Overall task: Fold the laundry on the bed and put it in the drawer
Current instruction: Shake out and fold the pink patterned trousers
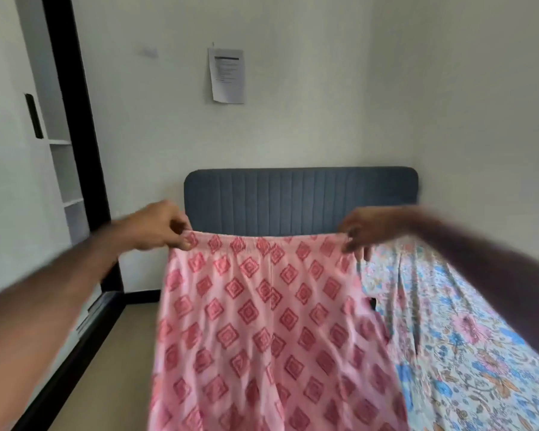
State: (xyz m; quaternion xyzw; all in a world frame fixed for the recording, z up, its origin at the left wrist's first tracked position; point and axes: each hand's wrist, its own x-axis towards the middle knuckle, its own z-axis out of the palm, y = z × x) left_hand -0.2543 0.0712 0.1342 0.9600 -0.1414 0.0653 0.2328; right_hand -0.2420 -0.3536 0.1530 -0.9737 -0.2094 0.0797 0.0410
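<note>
White walls (293,126), blue headboard (299,200), beige floor (119,353)

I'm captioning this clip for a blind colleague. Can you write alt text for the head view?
The left hand and right hand hold up a pink diamond-print garment by its waistband, over a floral bedsheet before a blue headboard.

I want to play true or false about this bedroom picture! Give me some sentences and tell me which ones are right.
1. Both hands hold the pink cloth by its top edge. True: the left hand and right hand each pinch a corner.
2. The pink cloth is folded small. False: it hangs spread wide open.
3. The headboard is blue-grey. True.
4. The bedsheet is plain white. False: it has colourful flowers.
5. A paper hangs on the wall. True.
</note>
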